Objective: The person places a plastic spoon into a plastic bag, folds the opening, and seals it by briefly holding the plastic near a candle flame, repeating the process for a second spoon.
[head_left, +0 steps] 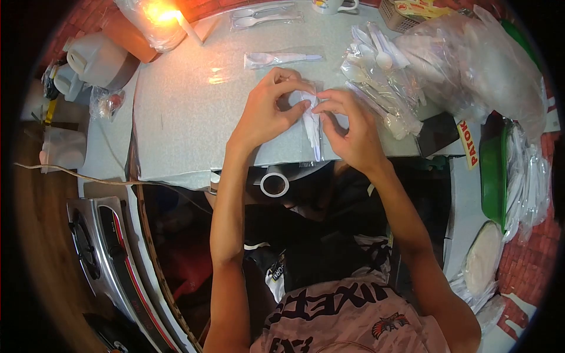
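A clear plastic cutlery packet [312,132] with a folded white tissue and what looks like a plastic spoon inside lies near the table's front edge. My left hand [272,107] pinches its upper left side, fingers curled over the top and thumb on the front. From the right, the fingertips of my right hand [348,126] close on the packet's upper edge. Just beyond my hands rests another wrapped spoon packet [283,59]. Farther back lies a packet with a white spoon [259,21]. To the right is a pile of spoon packets [382,76].
A lit candle [189,28] stands at the back left, near plastic jugs [101,59]. At the right are a large plastic bag [471,65], a basket [400,16] and a green tray [494,176]. A mug [331,6] sits at the back. A gas stove [109,247] is lower left.
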`<state>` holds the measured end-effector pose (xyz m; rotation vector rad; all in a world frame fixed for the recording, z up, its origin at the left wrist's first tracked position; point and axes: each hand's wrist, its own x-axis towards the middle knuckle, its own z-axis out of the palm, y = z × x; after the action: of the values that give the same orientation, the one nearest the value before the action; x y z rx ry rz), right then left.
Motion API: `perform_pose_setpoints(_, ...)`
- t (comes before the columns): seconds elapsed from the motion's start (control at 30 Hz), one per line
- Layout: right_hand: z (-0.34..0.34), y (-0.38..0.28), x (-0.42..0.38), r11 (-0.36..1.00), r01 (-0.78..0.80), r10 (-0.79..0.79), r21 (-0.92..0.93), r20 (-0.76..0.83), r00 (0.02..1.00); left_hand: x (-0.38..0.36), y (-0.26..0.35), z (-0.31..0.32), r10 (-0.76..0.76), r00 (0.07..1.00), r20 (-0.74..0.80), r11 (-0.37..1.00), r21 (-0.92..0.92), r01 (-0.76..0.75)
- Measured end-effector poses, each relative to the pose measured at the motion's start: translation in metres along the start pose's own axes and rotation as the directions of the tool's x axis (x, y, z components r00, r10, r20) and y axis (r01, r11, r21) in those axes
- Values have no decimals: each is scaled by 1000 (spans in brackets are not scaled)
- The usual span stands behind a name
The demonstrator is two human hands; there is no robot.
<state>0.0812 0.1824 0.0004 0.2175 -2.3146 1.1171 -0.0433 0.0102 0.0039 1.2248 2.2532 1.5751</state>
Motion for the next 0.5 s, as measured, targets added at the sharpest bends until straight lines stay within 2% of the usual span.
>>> perform_pose_setpoints(0.07,0,-1,0,999,40,-40,-11,9,999,-1,1,0,0,1000,-11,1000,-3,0)
perform_pose_setpoints(0.13,0,-4,0,998,4,-4,57,9,1000,-2,5,-2,-4,1000,7,1000,0,4)
perform_pose_setpoints(0.27,-1,-6,1,997,-45,43,70,22,999,-2,5,-3,23,1000,17,1000,21,-23)
perform_pose_setpoints(0.5,7,-7,-1,995,-2,-6,-100,-84,996,-2,0,-3,99,995,17,992,83,-100)
